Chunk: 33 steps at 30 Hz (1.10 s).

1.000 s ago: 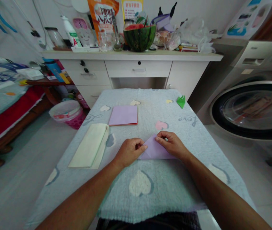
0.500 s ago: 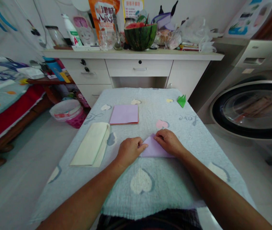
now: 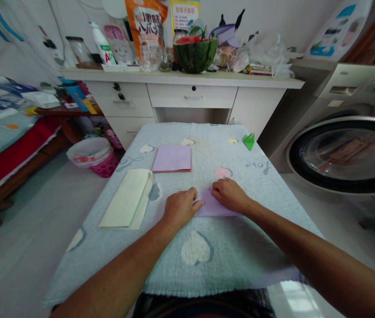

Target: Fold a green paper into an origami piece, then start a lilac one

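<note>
A folded sheet of purple origami paper lies on the cloth-covered table in front of me, its lower edge straight and its top narrowing to a point. My left hand is closed at the paper's left corner, the thumb resting on it. Curled fingers of my right hand press on the upper right slope, covering much of that side. Beyond them sits a stack of square purple paper with a red edge beneath. A small green folded paper piece stands at the far right of the table.
A pale folded cloth or paper lies on the left of the table. Behind stands a white cabinet with a cut watermelon on top. A washing machine is at the right, a pink bin at the left.
The right fingers have shifted slightly down and left along the paper's slope. The left index finger has lifted a little from the thumb. The view has tilted slightly.
</note>
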Each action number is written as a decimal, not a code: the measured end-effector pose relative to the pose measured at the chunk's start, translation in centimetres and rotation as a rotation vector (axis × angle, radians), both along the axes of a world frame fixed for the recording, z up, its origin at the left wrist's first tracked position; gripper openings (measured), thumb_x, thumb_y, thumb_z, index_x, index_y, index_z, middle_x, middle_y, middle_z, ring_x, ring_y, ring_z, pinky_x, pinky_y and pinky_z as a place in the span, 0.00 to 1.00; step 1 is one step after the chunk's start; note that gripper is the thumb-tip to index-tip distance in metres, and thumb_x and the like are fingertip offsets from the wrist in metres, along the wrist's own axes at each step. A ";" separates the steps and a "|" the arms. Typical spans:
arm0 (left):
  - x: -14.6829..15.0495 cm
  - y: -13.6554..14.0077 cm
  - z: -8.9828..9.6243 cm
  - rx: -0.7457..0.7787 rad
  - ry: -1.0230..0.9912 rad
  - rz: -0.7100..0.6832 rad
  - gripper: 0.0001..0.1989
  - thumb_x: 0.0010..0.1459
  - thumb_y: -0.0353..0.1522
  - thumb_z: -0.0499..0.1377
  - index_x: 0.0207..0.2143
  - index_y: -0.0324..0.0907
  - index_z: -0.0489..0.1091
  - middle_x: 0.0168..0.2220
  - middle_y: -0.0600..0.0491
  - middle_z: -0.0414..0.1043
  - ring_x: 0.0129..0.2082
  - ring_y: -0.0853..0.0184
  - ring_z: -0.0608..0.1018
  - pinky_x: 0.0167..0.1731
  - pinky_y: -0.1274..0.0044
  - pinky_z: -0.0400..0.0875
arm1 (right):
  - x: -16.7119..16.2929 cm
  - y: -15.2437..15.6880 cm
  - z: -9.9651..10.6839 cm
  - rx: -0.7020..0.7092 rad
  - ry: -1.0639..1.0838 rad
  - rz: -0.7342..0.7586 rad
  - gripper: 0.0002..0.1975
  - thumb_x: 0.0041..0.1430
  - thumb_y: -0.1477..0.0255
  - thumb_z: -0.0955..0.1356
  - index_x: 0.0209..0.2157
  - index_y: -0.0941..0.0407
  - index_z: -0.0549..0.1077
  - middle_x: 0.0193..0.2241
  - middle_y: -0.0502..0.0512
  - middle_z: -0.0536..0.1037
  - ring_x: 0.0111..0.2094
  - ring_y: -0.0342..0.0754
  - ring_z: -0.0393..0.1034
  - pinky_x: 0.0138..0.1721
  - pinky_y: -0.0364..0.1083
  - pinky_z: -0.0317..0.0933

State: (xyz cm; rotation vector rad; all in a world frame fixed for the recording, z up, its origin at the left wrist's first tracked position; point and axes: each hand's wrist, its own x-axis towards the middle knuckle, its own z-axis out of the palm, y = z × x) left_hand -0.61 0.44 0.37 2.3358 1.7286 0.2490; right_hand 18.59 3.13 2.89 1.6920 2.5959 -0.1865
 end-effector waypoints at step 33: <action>1.1 -1.8 0.6 0.340 0.147 -0.606 0.06 0.64 0.29 0.52 0.40 0.43 0.69 0.38 0.51 0.72 0.40 0.64 0.71 0.43 0.67 0.60 | -1.1 -1.4 -0.6 -0.024 0.237 -0.024 0.11 0.56 0.84 0.62 0.37 0.57 0.71 0.37 0.55 0.73 0.38 0.45 0.67 0.38 0.42 0.55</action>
